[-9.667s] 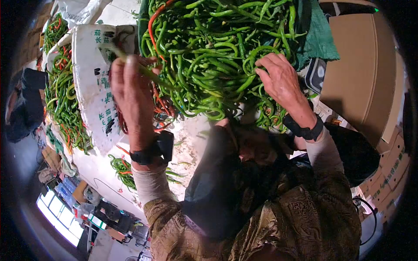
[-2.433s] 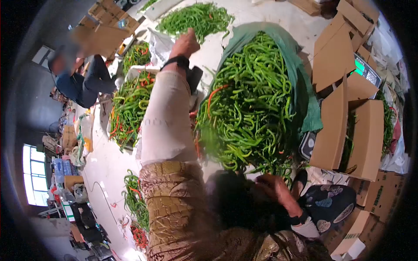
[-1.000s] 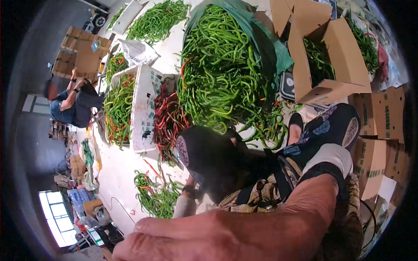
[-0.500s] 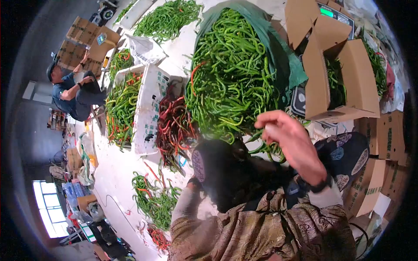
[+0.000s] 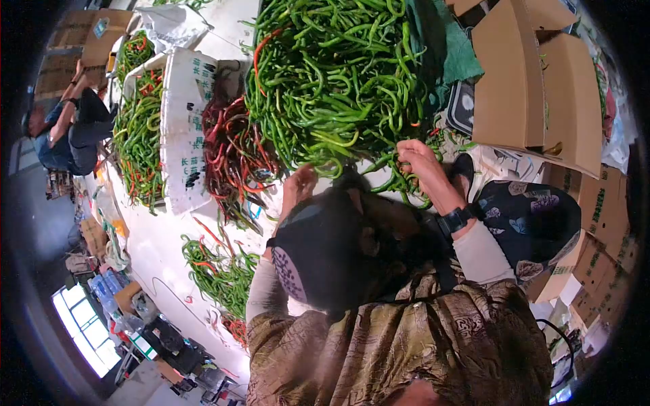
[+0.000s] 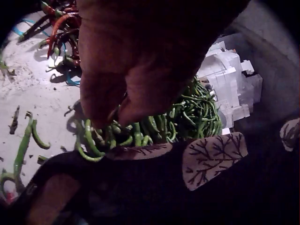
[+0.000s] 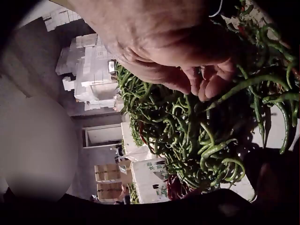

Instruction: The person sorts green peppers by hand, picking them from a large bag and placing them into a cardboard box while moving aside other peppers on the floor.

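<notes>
A heap of green chili peppers (image 5: 338, 88) lies on a green sheet (image 5: 450, 47). At its near edge is my left hand (image 5: 298, 188), partly behind a dark patterned shape; in the left wrist view the fingers of this hand (image 6: 126, 79) bend down over green peppers (image 6: 138, 133), and whatever lies between them is hidden. My right hand (image 5: 426, 172) is over a smaller cluster of green peppers (image 5: 399, 179). From the right wrist camera, its fingers curl in, with a bit of green between them, close to a long pepper (image 7: 253, 84); the right hand (image 7: 164, 42) covers part of the heap.
Red peppers (image 5: 230, 139) lie beside a white lettered box (image 5: 183, 135). More green peppers (image 5: 220, 274) are on the pale floor at left. An open carton (image 5: 508, 74) stands at right, and a seated person (image 5: 68, 128) is at far left.
My right hand has come down from above the heap to the peppers at its near right edge. The left hand, hidden half a second ago, shows at the near edge. The head view has shifted.
</notes>
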The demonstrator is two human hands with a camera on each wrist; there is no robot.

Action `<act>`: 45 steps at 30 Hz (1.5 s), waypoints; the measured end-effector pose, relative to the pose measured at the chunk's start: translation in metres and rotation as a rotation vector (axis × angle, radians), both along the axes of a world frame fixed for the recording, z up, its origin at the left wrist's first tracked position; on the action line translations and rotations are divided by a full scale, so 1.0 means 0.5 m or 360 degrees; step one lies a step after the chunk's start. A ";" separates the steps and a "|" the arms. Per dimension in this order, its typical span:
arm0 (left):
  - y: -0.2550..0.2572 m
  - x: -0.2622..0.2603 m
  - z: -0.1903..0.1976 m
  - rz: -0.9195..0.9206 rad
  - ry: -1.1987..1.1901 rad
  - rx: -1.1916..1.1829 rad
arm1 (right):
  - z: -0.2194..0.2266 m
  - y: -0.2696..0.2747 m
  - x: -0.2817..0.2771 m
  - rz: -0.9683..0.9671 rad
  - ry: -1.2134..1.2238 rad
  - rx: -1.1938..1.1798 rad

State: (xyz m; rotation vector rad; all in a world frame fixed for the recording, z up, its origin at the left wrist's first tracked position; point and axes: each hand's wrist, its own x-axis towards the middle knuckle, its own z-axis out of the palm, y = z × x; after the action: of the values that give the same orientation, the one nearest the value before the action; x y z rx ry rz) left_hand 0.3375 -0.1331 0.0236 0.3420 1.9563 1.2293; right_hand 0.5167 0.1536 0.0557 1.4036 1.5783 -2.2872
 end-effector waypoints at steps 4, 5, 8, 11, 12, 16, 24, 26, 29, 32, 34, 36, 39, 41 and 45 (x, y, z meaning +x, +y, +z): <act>0.100 -0.022 0.049 -0.0223 0.0783 -0.0127 | -0.046 0.016 -0.014 -0.0153 -0.0096 0.0285; 0.117 -0.031 0.050 -0.0307 0.1137 -0.0040 | -0.054 0.022 -0.017 -0.0149 -0.0112 0.0278; 0.163 -0.048 0.053 -0.0297 0.1310 -0.0084 | -0.068 0.039 -0.022 -0.0112 -0.0133 0.0113; 0.200 -0.066 0.059 -0.0449 0.1537 -0.0049 | -0.081 0.038 -0.030 -0.0235 -0.0071 0.0062; 0.210 -0.074 0.050 -0.0519 0.1605 -0.0083 | -0.085 0.040 -0.038 -0.0229 -0.0073 0.0058; 0.250 -0.094 0.024 -0.0737 0.1828 -0.0257 | -0.094 0.035 -0.062 -0.0330 -0.0119 -0.0140; 0.247 -0.101 0.000 -0.0833 0.1345 -0.0454 | -0.080 0.052 -0.105 -0.0290 -0.0246 -0.0045; 0.245 -0.114 0.009 -0.0544 0.1140 -0.0215 | -0.128 0.042 -0.092 -0.0367 -0.0027 0.0085; 0.275 -0.139 0.027 -0.0603 0.1534 -0.0008 | -0.138 0.046 -0.096 -0.0393 0.0066 0.0544; 0.318 -0.172 0.004 -0.0867 0.1783 -0.0173 | -0.070 0.051 -0.136 -0.0150 -0.0235 0.1354; 0.333 -0.191 -0.008 -0.0993 0.2118 -0.0463 | -0.051 0.058 -0.155 -0.0087 -0.0160 0.1459; 0.326 -0.192 -0.012 -0.0962 0.2174 -0.0590 | -0.033 0.067 -0.171 -0.0022 -0.0055 0.1548; 0.293 -0.182 -0.020 -0.0876 0.2273 -0.0572 | -0.031 0.080 -0.176 0.0032 0.0078 0.1503; 0.274 -0.170 -0.016 -0.0898 0.2108 -0.0705 | -0.030 0.083 -0.178 0.0043 0.0086 0.1491; 0.254 -0.161 0.005 -0.0920 0.2155 -0.0580 | -0.006 0.081 -0.189 0.0187 0.0084 0.1637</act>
State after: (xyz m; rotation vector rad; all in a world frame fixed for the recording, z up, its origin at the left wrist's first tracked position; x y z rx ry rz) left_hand 0.2568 -0.0059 0.0262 1.7150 2.7228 0.1249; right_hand 0.4222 0.1941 0.0526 1.2534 2.9475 -1.4243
